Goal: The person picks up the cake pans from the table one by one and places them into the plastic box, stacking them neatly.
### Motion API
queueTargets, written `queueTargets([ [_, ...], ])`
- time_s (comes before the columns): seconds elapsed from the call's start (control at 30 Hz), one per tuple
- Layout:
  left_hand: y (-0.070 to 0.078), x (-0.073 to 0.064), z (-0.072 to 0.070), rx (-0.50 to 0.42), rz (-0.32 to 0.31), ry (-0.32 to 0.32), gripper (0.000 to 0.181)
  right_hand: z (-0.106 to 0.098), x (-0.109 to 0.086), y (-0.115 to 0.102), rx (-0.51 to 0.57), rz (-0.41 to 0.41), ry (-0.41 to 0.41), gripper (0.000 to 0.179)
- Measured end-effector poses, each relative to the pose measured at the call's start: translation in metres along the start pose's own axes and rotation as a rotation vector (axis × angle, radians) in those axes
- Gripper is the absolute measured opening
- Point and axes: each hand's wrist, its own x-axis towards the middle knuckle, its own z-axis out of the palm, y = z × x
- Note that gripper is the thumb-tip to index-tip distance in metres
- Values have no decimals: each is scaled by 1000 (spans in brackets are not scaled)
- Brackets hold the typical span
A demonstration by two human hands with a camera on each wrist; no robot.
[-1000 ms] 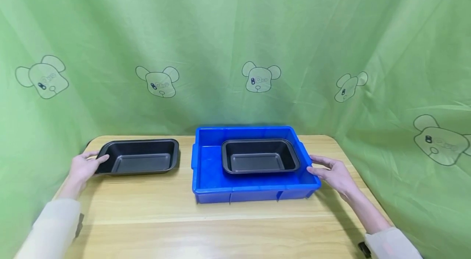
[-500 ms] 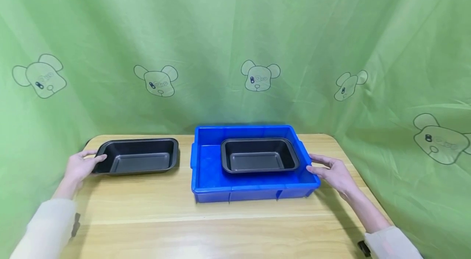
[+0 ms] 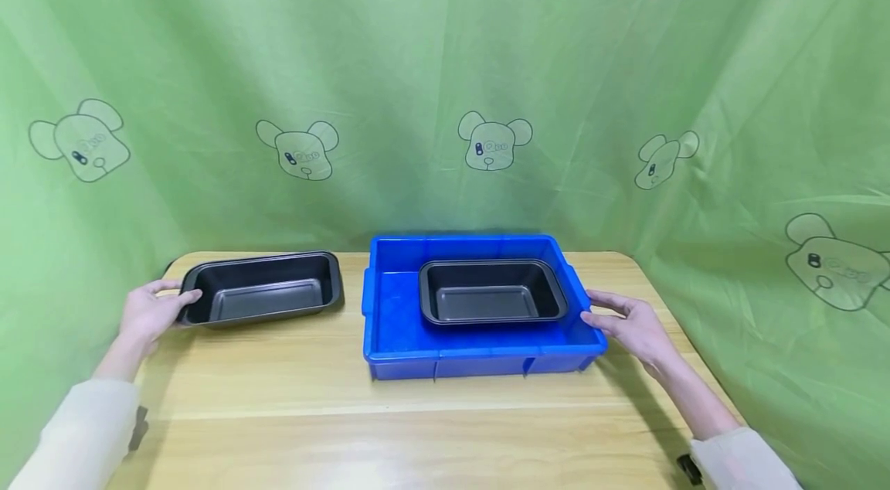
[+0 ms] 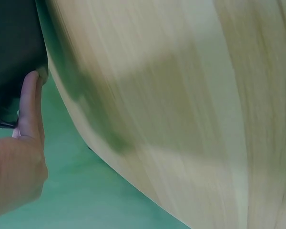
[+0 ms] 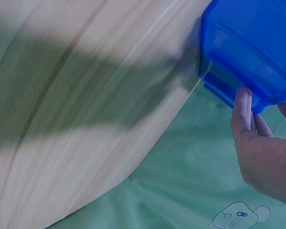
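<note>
On the left, my left hand (image 3: pixel 149 312) grips the left end of a black loaf pan (image 3: pixel 267 297), thumb over its rim and fingers beneath. The pan's right end sits slightly higher than its left in the head view. The left wrist view shows the fingers (image 4: pixel 29 107) against the pan's dark underside (image 4: pixel 16 43). Toward the right, my right hand (image 3: pixel 636 331) pinches the right rim of a blue plastic bin (image 3: pixel 480 366), its fingers (image 5: pixel 243 112) under the rim's lip. A second black loaf pan (image 3: pixel 494 304) lies inside the bin, toward its right side.
Both pans and the bin are at the far side of a light wooden table (image 3: pixel 389 436). Green curtain (image 3: pixel 396 49) with printed bear heads hangs close behind and along both sides. The bin's left part shows bare blue floor (image 3: pixel 398 320).
The left pan's right end has risen and the pan has angled, with my left hand shifted slightly left. My right hand, the bin and the pan inside it stay put.
</note>
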Motion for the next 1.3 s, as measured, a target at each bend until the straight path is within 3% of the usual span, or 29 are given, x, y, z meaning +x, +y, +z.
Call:
queueTargets([
  [0.3, 10, -9, 4, -122, -11, -21, 25, 0, 0, 0, 15, 0, -3, 68],
  [0.67, 30, -18, 13, -137, -2, 9, 28, 0, 0, -1, -24, -4, 8, 68],
  [1.1, 64, -33, 34, -381, -41, 26, 25, 0, -1, 0, -27, -9, 6, 67],
  [1.3, 82, -45, 46, -441, 10, -6, 22, 0, 0, 2, -34, -11, 9, 67],
])
